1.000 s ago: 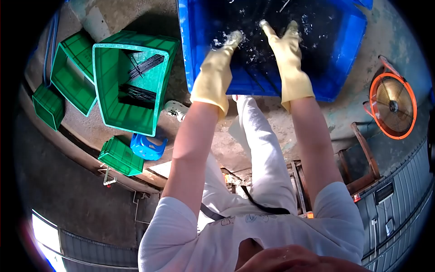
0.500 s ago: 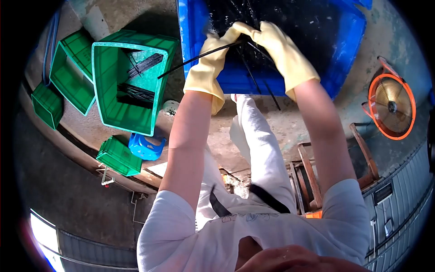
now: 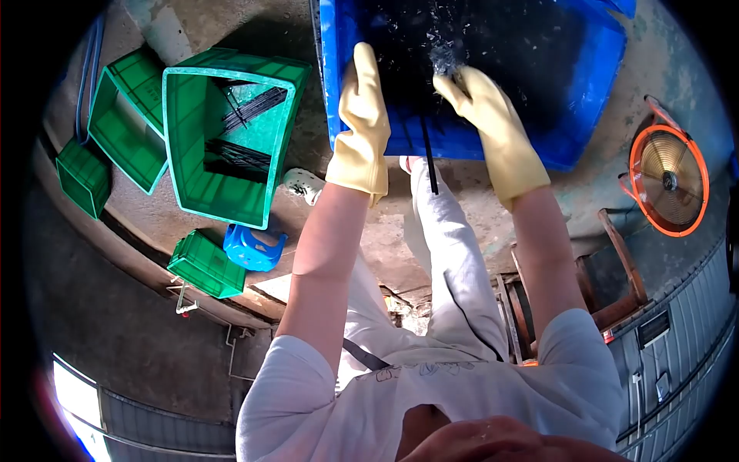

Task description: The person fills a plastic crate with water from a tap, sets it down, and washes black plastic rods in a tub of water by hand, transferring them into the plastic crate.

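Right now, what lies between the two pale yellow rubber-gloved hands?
In the head view, between left hand and right hand lie dark liquid in the blue plastic tub and a thin black strip crossing its rim.

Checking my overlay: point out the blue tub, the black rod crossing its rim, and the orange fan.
Blue tub (image 3: 593, 81), head view: right wall.
Black rod (image 3: 431, 166), head view: lower part.
Orange fan (image 3: 669, 181), head view: hub.

A thin, straight black strip (image 3: 429, 154) crosses the near rim of a wide, straight-sided blue tub (image 3: 593, 85), its outer end jutting past the wall, its inner end lost in the darkness inside. The tub, cut off by the top of the view, holds nearly black liquid (image 3: 531, 69), its surface flecked with glints and broken by a pale splash.
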Motion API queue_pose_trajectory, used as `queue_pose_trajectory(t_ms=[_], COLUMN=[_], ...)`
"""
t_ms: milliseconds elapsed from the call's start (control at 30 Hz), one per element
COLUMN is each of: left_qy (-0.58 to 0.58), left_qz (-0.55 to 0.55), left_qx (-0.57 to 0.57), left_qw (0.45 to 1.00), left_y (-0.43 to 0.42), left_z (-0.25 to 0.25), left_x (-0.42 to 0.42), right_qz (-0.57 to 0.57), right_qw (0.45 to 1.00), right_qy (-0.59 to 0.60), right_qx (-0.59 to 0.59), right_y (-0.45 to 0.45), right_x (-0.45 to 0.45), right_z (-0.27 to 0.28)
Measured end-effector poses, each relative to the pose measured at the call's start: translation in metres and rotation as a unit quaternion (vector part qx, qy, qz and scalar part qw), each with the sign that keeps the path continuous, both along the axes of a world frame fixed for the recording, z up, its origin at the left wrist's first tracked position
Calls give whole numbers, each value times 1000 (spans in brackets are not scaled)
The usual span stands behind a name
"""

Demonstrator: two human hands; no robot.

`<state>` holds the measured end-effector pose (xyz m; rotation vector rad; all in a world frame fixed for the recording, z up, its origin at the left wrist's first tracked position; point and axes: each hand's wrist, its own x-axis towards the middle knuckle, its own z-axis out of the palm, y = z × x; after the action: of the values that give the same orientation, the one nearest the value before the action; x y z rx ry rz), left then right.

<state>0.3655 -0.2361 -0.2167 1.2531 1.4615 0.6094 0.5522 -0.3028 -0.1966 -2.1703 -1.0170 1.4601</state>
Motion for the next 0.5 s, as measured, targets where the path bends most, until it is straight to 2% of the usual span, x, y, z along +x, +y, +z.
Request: queue_pose_trajectory(t_ms=[33,67,100,133,167,233,267,333,367,433,467,500], left_qy=[-35,-35,3,41,155,200,-19,32,37,74,110,159], left_qz=[18,18,-12,-41,-80,-152,-108,-127,-131,-156,-183,-230], left_qx=[-54,-56,-152,-247,-359,-380,-399,-356,-333,-289,-257,-209], left_qw=[998,998,988,967,917,890,910,925,933,941,942,937], left_y=[7,9,13,16,33,23,-3,2,2,7,8,9], left_z=[7,4,-4,-8,12,-18,-123,-81,-72,-58,-53,-48], left_x=[6,9,14,20,35,44,25,26,21,17,17,19], right_qz=[106,153,201,244,258,243,243,315,315,314,214,206], right_qw=[990,980,964,953,939,947,947,917,917,886,929,936], right_qy=[-73,-122,-172,-137,-140,-92,-95,-52,-52,-34,2,31], right_qx=[-50,-43,-36,-114,-179,-187,-188,-238,-239,-339,-300,-283], right_y=[-9,-17,-24,-27,-36,-47,-42,-24,-14,1,-16,-25], right_x=[9,12,16,23,28,41,44,50,53,56,70,87], right_z=[-3,4,11,11,-2,-23,-22,-12,-3,12,9,3])
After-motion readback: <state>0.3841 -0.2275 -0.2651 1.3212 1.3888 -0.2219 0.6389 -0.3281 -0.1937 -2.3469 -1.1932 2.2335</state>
